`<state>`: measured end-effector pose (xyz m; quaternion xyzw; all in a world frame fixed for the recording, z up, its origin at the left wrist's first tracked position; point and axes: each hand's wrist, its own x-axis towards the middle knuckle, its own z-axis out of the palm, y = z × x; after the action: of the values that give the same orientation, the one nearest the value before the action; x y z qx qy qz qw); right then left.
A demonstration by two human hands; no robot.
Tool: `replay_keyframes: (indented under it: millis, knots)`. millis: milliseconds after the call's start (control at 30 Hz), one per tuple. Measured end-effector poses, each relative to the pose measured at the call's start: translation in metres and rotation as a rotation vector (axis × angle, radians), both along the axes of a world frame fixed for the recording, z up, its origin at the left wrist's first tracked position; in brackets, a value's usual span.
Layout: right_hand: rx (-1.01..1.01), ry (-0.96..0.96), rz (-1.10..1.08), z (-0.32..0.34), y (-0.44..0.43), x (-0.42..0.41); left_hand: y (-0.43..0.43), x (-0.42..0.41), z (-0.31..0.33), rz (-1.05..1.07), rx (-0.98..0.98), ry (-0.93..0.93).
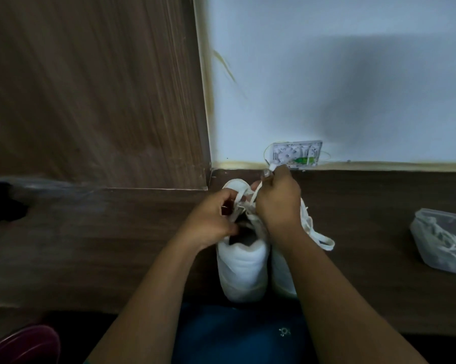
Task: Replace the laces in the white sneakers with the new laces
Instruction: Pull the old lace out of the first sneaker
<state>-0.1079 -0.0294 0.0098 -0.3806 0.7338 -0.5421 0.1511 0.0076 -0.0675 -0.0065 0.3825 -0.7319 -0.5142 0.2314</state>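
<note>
Two white sneakers stand side by side on the dark wooden table, heels toward me. On the left sneaker, my left hand grips the upper by the eyelets, fingers curled over the tongue. My right hand pinches a white lace and holds its tip up above the toe. The right sneaker is mostly hidden under my right forearm; a loop of its lace hangs out to the right.
A clear plastic bag with white laces inside lies at the right of the table. A small wall box with wires sits on the white wall behind. A wooden panel rises at the left; a dark object lies at the far left.
</note>
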Motion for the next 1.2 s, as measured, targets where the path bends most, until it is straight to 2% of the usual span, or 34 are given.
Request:
replay_keyframes:
  millis: [67,100,167,233,300,500,633,800,933,1100,1200]
  knots:
    - [-0.106,-0.259,-0.004,0.002,-0.003,0.005,0.001,-0.001,-0.001,0.101,-0.117,-0.065]
    - [-0.128,-0.295,-0.016,0.001,-0.005,0.004,0.001,-0.002,-0.001,0.158,-0.190,-0.108]
    - [-0.066,-0.205,-0.021,0.000,-0.006,-0.002,0.001,-0.001,-0.004,0.217,-0.307,-0.192]
    - [0.153,0.032,0.067,-0.004,-0.005,-0.007,0.005,0.000,-0.006,0.198,-0.371,-0.264]
    - [0.245,0.220,0.150,-0.009,-0.007,-0.008,0.010,0.000,-0.006,0.177,-0.416,-0.303]
    - [0.284,0.288,0.167,-0.010,-0.006,-0.003,0.023,0.001,-0.004,0.156,-0.547,-0.349]
    - [0.299,0.239,0.149,-0.009,-0.004,-0.004,0.026,-0.001,-0.002,0.165,-0.606,-0.359]
    - [0.373,0.209,0.235,-0.004,-0.004,-0.014,0.025,0.001,-0.003,0.187,-0.574,-0.340]
    - [0.394,-0.055,0.294,-0.003,-0.001,-0.022,0.022,0.003,-0.004,0.213,-0.553,-0.307]
    - [0.259,-0.301,0.289,-0.003,0.005,-0.028,0.012,0.009,-0.011,0.225,-0.535,-0.237]
    - [0.299,-0.219,0.399,-0.002,0.008,-0.027,0.006,0.009,-0.017,0.199,-0.498,-0.185]
